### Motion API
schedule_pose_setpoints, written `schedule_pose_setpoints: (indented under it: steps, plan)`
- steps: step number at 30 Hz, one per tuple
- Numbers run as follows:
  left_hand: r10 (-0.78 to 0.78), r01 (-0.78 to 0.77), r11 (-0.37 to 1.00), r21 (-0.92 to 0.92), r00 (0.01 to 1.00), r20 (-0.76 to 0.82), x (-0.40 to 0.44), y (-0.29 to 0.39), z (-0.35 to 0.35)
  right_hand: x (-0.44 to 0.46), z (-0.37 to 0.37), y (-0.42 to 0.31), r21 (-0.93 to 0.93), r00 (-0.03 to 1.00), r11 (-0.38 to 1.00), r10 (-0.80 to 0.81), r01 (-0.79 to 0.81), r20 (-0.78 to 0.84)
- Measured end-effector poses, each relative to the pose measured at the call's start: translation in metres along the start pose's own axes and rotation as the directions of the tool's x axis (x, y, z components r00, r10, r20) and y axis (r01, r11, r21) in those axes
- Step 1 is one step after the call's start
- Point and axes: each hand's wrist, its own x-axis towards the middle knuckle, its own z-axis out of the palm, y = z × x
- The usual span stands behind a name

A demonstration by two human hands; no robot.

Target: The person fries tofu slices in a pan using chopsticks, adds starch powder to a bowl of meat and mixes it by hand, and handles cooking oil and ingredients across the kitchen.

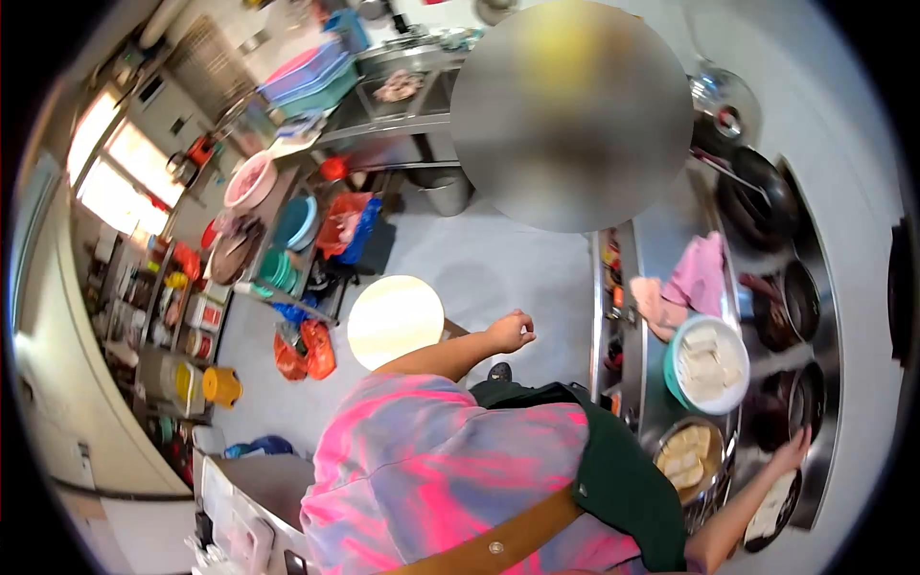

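One pan [794, 496]: lower right, likely stiff, weighty; we'd grip its rim.
Right fingers [804, 437]: extended, hold unclear to us.
Left fingers [526, 334]: loosely curled, seemingly empty.

Steel stovetop [813, 484] — dark pans [767, 228] | counter [661, 244] — pink cloth [698, 273], teal tub [674, 372]

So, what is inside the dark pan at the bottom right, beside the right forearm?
Inside the dark pan, pale flat pieces are visible; I cannot tell what they are. The right forearm covers part of the pan, and the bottom under the pieces is hidden.
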Motion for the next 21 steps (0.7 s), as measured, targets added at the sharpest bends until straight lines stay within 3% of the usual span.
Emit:
schedule_pose_setpoints:
  steps: [2, 4, 6, 9, 10, 12, 15, 18, 19, 21]
  plan:
    - [-0.115, 0.114, 0.993, -0.024, 0.993, -0.031, -0.006, -0.045, -0.016, -0.040, 0.010, -0.052, 0.203, 0.997, 0.979, -0.013, 0.027, -0.070]
    - [-0.226, 0.225, 0.974, -0.020, 0.973, -0.046, -0.003, -0.088, -0.031, -0.078, 0.038, -0.087, 0.442, 0.999, 0.896, -0.015, 0.028, -0.031]
    - [-0.372, 0.375, 0.927, 0.005, 0.922, -0.110, -0.006, -0.129, -0.056, -0.112, 0.077, -0.115, 0.250, 0.985, 0.966, -0.102, 0.064, 0.141]
    - [-0.512, 0.551, 0.832, 0.061, 0.806, -0.298, -0.014, -0.183, -0.110, -0.178, 0.158, -0.219, 0.357, 0.903, 0.929, -0.231, 0.095, 0.362]
    - [-0.553, 0.611, 0.790, 0.054, 0.747, -0.368, -0.015, -0.207, -0.126, -0.195, 0.182, -0.255, 0.386, 0.852, 0.916, -0.288, 0.112, 0.438]
    - [-0.695, 0.750, 0.659, -0.048, 0.584, -0.419, -0.028, -0.236, -0.162, -0.215, 0.227, -0.308, 0.504, 0.659, 0.782, -0.601, 0.367, 0.452]
    - [-0.849, 0.858, 0.477, -0.190, 0.394, -0.353, -0.057, -0.291, -0.183, -0.243, 0.269, -0.386, 0.524, 0.462, 0.812, -0.579, 0.256, 0.671]
    - [-0.919, 0.877, 0.383, -0.291, 0.395, -0.020, -0.089, -0.376, -0.145, -0.268, 0.318, -0.433, 0.664, 0.212, 0.653, -0.752, 0.363, 0.624]
    - [-0.886, 0.827, 0.463, -0.319, 0.441, -0.143, -0.107, -0.333, -0.162, -0.276, 0.338, -0.442, 0.701, 0.144, 0.615, -0.779, 0.361, 0.610]
    - [-0.879, 0.822, 0.476, -0.313, 0.430, -0.208, -0.113, -0.310, -0.166, -0.296, 0.372, -0.465, 0.760, -0.004, 0.588, -0.790, 0.277, 0.613]
